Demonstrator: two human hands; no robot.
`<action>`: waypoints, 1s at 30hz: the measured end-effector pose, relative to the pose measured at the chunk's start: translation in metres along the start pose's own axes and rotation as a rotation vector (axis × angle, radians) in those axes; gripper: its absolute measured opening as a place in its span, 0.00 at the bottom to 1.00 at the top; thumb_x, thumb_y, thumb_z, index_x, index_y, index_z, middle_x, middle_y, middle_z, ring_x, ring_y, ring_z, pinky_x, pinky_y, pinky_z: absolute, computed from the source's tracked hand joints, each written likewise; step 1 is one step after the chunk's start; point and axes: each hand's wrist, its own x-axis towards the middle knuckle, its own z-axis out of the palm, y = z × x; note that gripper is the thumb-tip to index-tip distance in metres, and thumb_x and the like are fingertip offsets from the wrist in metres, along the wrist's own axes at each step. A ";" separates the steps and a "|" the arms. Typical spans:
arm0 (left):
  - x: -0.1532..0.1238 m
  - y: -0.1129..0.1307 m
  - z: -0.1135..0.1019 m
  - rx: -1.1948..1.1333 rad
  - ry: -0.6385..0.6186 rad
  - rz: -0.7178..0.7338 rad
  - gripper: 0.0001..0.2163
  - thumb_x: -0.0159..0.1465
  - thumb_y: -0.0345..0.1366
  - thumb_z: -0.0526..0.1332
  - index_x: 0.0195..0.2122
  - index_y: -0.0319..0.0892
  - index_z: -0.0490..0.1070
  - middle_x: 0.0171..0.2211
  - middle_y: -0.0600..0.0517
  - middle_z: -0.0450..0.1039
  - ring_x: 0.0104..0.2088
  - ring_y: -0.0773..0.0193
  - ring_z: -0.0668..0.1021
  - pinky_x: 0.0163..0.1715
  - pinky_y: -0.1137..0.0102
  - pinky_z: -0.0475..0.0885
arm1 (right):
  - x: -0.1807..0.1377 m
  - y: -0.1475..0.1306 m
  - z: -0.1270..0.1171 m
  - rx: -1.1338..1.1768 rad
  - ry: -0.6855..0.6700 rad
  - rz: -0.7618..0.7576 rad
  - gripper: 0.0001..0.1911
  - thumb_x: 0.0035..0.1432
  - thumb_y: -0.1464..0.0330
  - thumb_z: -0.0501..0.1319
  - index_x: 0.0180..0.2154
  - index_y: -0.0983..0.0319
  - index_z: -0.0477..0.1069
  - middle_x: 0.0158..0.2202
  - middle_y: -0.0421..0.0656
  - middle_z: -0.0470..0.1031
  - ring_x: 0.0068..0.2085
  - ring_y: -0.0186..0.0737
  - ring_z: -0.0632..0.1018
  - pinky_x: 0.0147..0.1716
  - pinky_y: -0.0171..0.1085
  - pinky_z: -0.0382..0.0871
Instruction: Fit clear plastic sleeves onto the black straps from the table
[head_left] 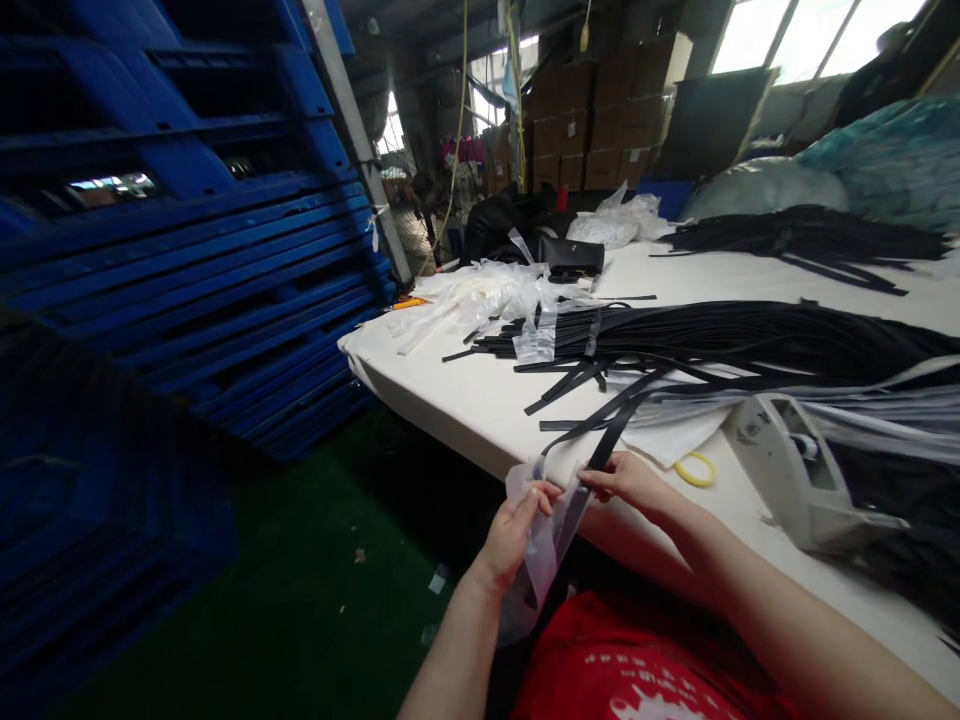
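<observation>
Where the near edge of the table meets the person's lap, both hands work just off the tabletop. The left hand holds a clear plastic sleeve by its upper rim, thumb and fingers pinching the film, apparently so that its mouth gapes upward. The rest of the sleeve hangs loose over the red garment. The right hand pinches the end of a black strap between thumb and forefinger, the other fingers curled, with the strap's tip at the sleeve's mouth. The strap trails back over the near edge toward the bundle of black straps, which lies lengthwise across the middle of the table; this lie probably lets single straps be drawn out toward the person. Toward the far left corner lies a heap of clear sleeves. Just beside the right hand, close to the near edge, sit a yellow ring and a white tape dispenser. Blue pallets stand stacked beyond the left edge.
</observation>
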 end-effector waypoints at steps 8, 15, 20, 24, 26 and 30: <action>-0.003 0.011 0.001 0.103 -0.487 -0.084 0.26 0.66 0.58 0.53 0.30 0.39 0.75 0.38 0.43 0.76 0.43 0.54 0.75 0.51 0.61 0.65 | 0.008 0.008 0.008 0.067 -0.057 -0.053 0.21 0.46 0.52 0.70 0.25 0.66 0.74 0.21 0.43 0.74 0.22 0.34 0.71 0.24 0.34 0.61; 0.003 0.000 0.003 0.265 -0.425 -0.066 0.31 0.66 0.62 0.49 0.34 0.37 0.76 0.28 0.48 0.72 0.32 0.60 0.73 0.40 0.66 0.67 | 0.012 0.025 0.033 0.115 -0.061 0.036 0.21 0.46 0.52 0.70 0.24 0.63 0.72 0.20 0.41 0.73 0.21 0.34 0.70 0.22 0.33 0.61; 0.004 -0.017 -0.004 0.375 -0.363 -0.119 0.35 0.62 0.68 0.44 0.23 0.39 0.70 0.24 0.50 0.68 0.28 0.62 0.70 0.34 0.68 0.66 | 0.037 0.002 0.004 0.011 -0.051 0.221 0.23 0.44 0.55 0.73 0.15 0.64 0.69 0.11 0.43 0.67 0.13 0.33 0.65 0.13 0.33 0.53; -0.001 -0.024 -0.004 0.551 -0.367 -0.130 0.39 0.62 0.69 0.35 0.21 0.42 0.69 0.25 0.50 0.70 0.30 0.61 0.73 0.38 0.69 0.67 | 0.092 -0.040 -0.061 0.379 0.253 0.202 0.16 0.54 0.59 0.69 0.28 0.67 0.74 0.22 0.45 0.75 0.17 0.31 0.70 0.13 0.30 0.58; -0.003 -0.029 -0.002 0.569 -0.399 -0.147 0.39 0.61 0.70 0.33 0.20 0.42 0.69 0.24 0.51 0.69 0.29 0.62 0.73 0.38 0.69 0.67 | 0.121 -0.056 -0.093 0.456 0.403 0.166 0.15 0.64 0.59 0.61 0.38 0.66 0.74 0.31 0.45 0.77 0.23 0.30 0.73 0.20 0.29 0.66; -0.002 -0.043 -0.002 0.600 -0.398 -0.168 0.38 0.58 0.73 0.38 0.21 0.44 0.70 0.23 0.50 0.67 0.29 0.59 0.71 0.33 0.68 0.66 | 0.151 -0.068 -0.135 0.559 0.616 0.160 0.16 0.67 0.61 0.58 0.51 0.64 0.69 0.47 0.47 0.74 0.41 0.39 0.78 0.38 0.40 0.76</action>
